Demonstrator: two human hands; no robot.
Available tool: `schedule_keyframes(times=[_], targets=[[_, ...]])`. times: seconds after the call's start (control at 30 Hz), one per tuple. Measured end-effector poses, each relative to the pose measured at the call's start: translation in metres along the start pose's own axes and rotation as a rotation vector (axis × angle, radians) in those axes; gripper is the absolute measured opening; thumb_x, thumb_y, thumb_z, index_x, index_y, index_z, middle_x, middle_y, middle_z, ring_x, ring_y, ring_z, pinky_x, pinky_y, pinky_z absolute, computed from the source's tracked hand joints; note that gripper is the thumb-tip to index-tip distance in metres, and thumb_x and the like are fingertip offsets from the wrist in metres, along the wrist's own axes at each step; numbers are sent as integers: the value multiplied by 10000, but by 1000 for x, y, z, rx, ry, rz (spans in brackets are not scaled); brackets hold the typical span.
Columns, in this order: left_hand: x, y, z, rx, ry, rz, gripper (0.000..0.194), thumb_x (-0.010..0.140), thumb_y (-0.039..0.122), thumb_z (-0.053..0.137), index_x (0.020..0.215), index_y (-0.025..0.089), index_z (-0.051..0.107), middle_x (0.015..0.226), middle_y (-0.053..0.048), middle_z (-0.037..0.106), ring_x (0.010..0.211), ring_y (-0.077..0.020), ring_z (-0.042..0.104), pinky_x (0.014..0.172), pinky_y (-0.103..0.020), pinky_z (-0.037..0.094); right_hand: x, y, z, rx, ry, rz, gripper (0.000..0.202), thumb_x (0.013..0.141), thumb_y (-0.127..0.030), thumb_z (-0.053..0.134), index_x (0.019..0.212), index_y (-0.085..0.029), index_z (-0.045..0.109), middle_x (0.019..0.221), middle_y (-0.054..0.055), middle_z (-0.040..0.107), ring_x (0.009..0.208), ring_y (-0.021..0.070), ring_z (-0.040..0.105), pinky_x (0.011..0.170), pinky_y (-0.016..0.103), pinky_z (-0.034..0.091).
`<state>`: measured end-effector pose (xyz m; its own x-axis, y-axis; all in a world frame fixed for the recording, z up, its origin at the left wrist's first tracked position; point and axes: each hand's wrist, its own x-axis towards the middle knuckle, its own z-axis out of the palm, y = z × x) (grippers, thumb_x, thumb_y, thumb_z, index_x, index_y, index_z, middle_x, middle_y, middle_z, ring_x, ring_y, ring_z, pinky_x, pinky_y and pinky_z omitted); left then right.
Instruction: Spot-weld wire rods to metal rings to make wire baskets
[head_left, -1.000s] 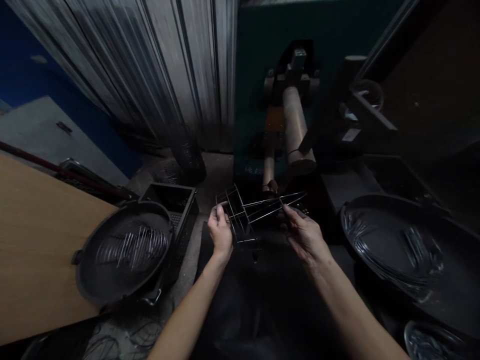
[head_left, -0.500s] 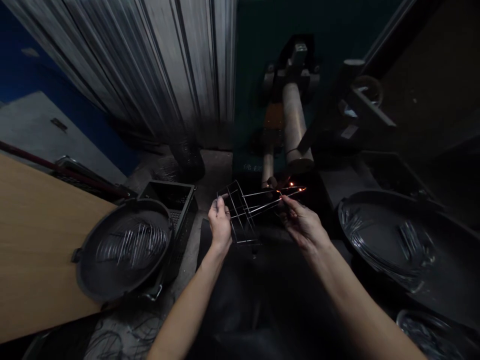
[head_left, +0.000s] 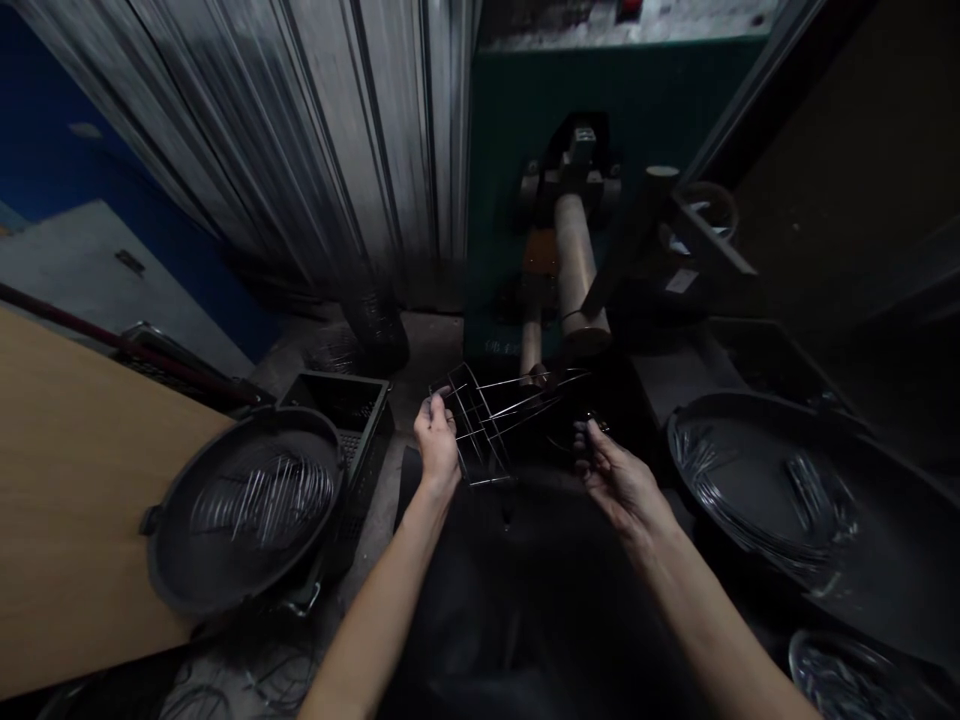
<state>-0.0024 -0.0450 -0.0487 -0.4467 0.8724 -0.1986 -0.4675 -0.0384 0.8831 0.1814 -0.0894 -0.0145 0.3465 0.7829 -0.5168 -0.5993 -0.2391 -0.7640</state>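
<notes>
My left hand (head_left: 437, 440) grips the left end of a wire rack (head_left: 487, 420), thumb on top. The rack is a small grid of thin metal rods, with longer rods reaching right. Those rods lie by the tip of the lower metal arm (head_left: 532, 345) of a green machine, below its thick upper cylinder (head_left: 576, 260). To the right of the rack, apart from it, is my right hand (head_left: 619, 475). Its fingers are pinched together near a small shiny bit, too dark to name.
On the left, a round black tray (head_left: 244, 570) holds bent wire pieces, beside a black plastic crate (head_left: 379, 405). A larger tray (head_left: 720, 400) with bundled wires lies on the right. A bowl of small metal parts (head_left: 840, 680) sits at lower right. Corrugated metal sheeting (head_left: 360, 130) stands behind.
The glowing sparks at the rods are gone. My right hand has drawn back from the rods, down and slightly right. My left hand keeps hold of the rack, and the view has tilted up slightly.
</notes>
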Motion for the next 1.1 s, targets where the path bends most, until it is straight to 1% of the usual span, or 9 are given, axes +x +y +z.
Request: schedule_keyframes(times=[0.23, 0.33, 0.47, 0.57, 0.67, 0.73, 0.83, 0.97, 1.1], targets=[[6, 5, 2, 59, -9, 58, 408, 796, 486, 590, 959, 117, 650, 548, 72, 322, 455, -38, 253, 420, -172, 172, -12, 9, 1, -89, -61, -52, 308, 517, -307, 877, 685, -153, 671, 606, -9, 614, 496, 67, 534, 390, 126, 413], [3, 2, -1, 76, 1, 82, 389, 823, 506, 552, 908, 134, 631, 565, 61, 347, 471, -47, 289, 437, -169, 223, -39, 15, 6, -424, -276, -224, 323, 611, -426, 808, 725, -150, 686, 591, 5, 618, 481, 94, 536, 418, 179, 432], [-23, -15, -25, 228, -13, 157, 379, 862, 532, 481, 888, 172, 596, 576, 54, 380, 475, -60, 328, 451, -175, 268, -59, 10, 18, -820, -470, -622, 220, 798, -378, 632, 873, -189, 715, 843, 54, 705, 750, 186, 656, 702, 292, 520], [-52, -35, -53, 422, -186, 270, 376, 904, 508, 414, 877, 183, 602, 546, 45, 408, 474, -78, 373, 486, -200, 320, -41, -3, 24, -1006, -416, -740, 214, 791, -333, 600, 912, -203, 721, 972, 68, 705, 928, 238, 646, 877, 355, 472], [-69, -50, -79, 552, -561, 450, 395, 879, 522, 453, 814, 182, 644, 652, -24, 572, 651, -131, 536, 716, -281, 435, -13, -7, 18, -1047, -455, -470, 297, 793, -428, 580, 887, -181, 716, 894, 76, 711, 889, 248, 650, 816, 351, 490], [-67, -52, -90, 559, -684, 480, 426, 816, 584, 516, 857, 188, 669, 833, -78, 651, 871, -200, 586, 894, -367, 412, -2, 1, 4, -993, -517, -324, 372, 784, -496, 573, 883, -164, 707, 836, 76, 707, 831, 236, 652, 740, 324, 504], [-49, -43, -94, 415, -419, 169, 480, 819, 605, 497, 1022, 194, 639, 1071, -105, 645, 1074, -234, 557, 987, -388, 377, -2, 28, -28, -943, -546, -311, 379, 774, -518, 572, 858, -169, 693, 839, 73, 702, 832, 232, 651, 733, 315, 507], [-22, -24, -77, 49, -201, -484, 464, 926, 491, 364, 962, 104, 618, 890, -124, 674, 876, -192, 640, 844, -314, 471, -20, 75, -65, -1002, -503, -469, 271, 810, -429, 538, 864, -215, 697, 916, 61, 709, 888, 248, 658, 845, 369, 497], [-16, -17, -54, -100, -78, -683, 231, 904, 285, 478, 825, 110, 606, 622, -21, 601, 573, -105, 588, 616, -217, 471, -38, 87, -93, -1052, -547, -571, 243, 825, -359, 503, 893, -240, 703, 935, 56, 712, 885, 233, 667, 858, 366, 505]])
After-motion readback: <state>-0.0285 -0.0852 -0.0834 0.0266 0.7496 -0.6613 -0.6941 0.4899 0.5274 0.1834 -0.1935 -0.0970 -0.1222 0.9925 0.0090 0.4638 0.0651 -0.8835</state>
